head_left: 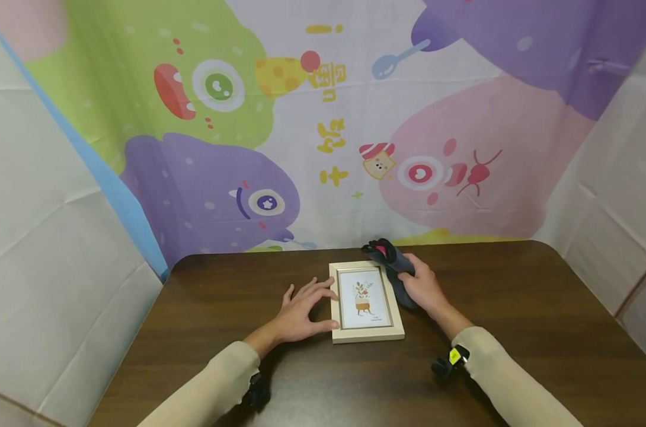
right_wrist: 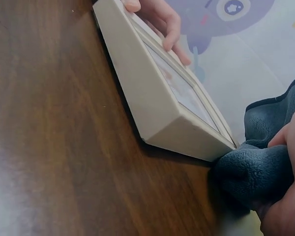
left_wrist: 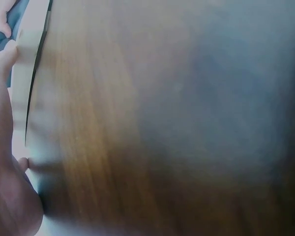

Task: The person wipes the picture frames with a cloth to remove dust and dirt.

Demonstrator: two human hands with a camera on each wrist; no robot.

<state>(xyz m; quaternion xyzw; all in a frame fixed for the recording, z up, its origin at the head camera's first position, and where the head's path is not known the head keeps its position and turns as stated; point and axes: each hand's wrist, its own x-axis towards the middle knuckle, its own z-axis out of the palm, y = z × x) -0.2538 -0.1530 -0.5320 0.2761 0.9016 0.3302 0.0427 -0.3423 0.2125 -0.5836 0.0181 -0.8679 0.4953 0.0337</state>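
A cream picture frame (head_left: 368,335) lies face up on the brown table (head_left: 323,385), holding a print (head_left: 361,305) of a plant in an orange pot. My left hand (head_left: 300,312) is spread at the frame's left side, its thumb and fingertips touching the border. At the frame's right side my right hand (head_left: 425,289) grips a dark grey-blue fleecy cloth (head_left: 400,262) with black edging. A bit of red shows in its folds. The cloth (right_wrist: 253,169) touches the frame's corner in the right wrist view. The left wrist view catches only part of the left hand (left_wrist: 10,182).
Behind the table's far edge hangs a curtain (head_left: 349,219) printed with cartoon monsters. Pale sheets (head_left: 56,237) enclose the left and right sides. A black wrist device (head_left: 444,366) is strapped at the right sleeve, another (head_left: 257,391) at the left.
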